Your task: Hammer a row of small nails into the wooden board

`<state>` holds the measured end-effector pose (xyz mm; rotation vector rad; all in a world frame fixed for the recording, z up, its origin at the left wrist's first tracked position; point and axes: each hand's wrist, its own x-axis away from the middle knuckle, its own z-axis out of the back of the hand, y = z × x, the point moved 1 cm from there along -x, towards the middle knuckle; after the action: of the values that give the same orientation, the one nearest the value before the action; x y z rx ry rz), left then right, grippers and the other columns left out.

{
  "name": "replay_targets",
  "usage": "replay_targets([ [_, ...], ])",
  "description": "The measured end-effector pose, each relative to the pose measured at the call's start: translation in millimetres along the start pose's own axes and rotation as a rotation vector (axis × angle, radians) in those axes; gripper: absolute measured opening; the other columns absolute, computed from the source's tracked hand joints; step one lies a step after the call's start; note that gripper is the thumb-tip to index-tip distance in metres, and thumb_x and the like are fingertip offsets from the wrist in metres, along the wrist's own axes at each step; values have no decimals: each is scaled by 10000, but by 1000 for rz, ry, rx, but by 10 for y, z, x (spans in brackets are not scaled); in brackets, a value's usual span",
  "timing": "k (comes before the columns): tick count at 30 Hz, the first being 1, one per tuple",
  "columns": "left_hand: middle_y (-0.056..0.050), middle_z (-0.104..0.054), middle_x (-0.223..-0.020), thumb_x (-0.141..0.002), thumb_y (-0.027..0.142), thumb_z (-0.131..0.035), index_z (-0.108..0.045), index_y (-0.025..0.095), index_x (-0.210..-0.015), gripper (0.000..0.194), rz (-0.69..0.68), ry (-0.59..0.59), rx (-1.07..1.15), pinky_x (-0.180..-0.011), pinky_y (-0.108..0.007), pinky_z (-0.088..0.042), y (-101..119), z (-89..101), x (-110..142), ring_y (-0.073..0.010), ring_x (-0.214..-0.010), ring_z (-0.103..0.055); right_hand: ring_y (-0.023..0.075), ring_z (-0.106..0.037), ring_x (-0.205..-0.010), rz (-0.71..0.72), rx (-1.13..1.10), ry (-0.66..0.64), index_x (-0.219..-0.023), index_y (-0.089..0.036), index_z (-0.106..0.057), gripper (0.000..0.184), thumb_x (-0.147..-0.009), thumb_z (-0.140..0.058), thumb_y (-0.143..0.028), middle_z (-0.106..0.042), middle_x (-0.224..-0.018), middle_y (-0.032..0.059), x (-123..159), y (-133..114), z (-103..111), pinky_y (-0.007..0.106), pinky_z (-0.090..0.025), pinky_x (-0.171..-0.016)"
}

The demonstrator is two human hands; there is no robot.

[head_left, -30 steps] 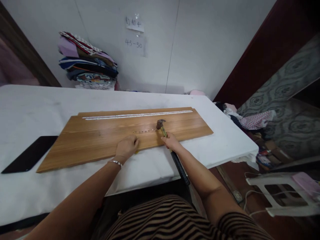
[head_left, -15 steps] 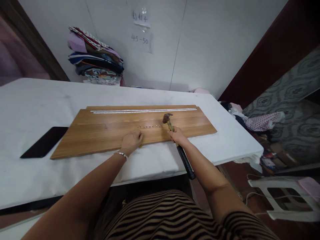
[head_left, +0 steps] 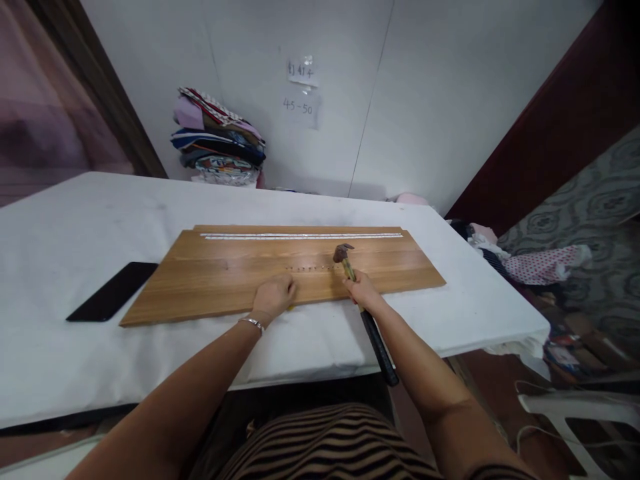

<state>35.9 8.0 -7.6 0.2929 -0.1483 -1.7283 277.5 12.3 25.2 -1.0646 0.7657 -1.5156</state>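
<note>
A claw hammer point(head_left: 376, 343) with a rusty head and a black grip is held partway up its handle by my right hand point(head_left: 363, 291). Its head is over the wooden board point(head_left: 200, 283), right of centre. Several small nails point(head_left: 310, 269) stand in a row across the middle of the board, the right end beside the hammer head. My left hand point(head_left: 273, 296), with a bracelet on the wrist, rests closed on the board's near edge, left of the nails. Whatever its fingers hold is hidden. A bit of something yellow shows beneath that hand.
Two white strips point(head_left: 300, 237) run along the board's far side. A dark flat tablet-like object point(head_left: 113, 293) lies left of the board on the white-covered table point(head_left: 165, 363). Folded clothes point(head_left: 220, 143) are stacked at the back wall. A white stool point(head_left: 555, 407) stands at lower right.
The view has shifted, so everything sits a little lower and further right. Both hands keep about the same place over the board, the hammer still in my right hand.
</note>
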Motion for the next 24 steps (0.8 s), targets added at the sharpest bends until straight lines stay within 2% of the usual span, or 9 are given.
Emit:
replay_targets([
  [6,-102,-687,-904,-943,332,-393,-602,198,-832,272,-12,4,15,-763,-326,-418,-3,-12,-5,-219,-870,-621,84,-336,-305,-37,65,-37,-739,-220,-432,197,-860,-559,-130,-376,-393,-110,-16,43,-19,202,-240,-352],
  [11,-98,-686,-906,-943,337,-393,-600,199,-830,273,-5,-7,-2,-765,-321,-418,3,-8,-8,-217,-879,-621,86,-338,-314,-1,40,-20,-752,-225,-425,193,-872,-539,-126,-369,-416,-113,-22,4,-6,201,-260,-361],
  [19,-101,-689,-913,-940,323,-391,-611,192,-837,276,-1,-13,14,-784,-323,-429,30,34,8,-211,-876,-618,86,-337,-319,-23,68,-49,-739,-220,-431,197,-858,-573,-152,-375,-406,-107,-49,21,-11,206,-244,-364],
  [24,-98,-695,-915,-944,336,-392,-614,194,-846,281,10,-9,3,-777,-319,-434,37,39,12,-210,-881,-620,79,-349,-325,4,41,-11,-744,-222,-438,218,-844,-630,-193,-385,-425,-107,-32,-6,4,198,-254,-362],
])
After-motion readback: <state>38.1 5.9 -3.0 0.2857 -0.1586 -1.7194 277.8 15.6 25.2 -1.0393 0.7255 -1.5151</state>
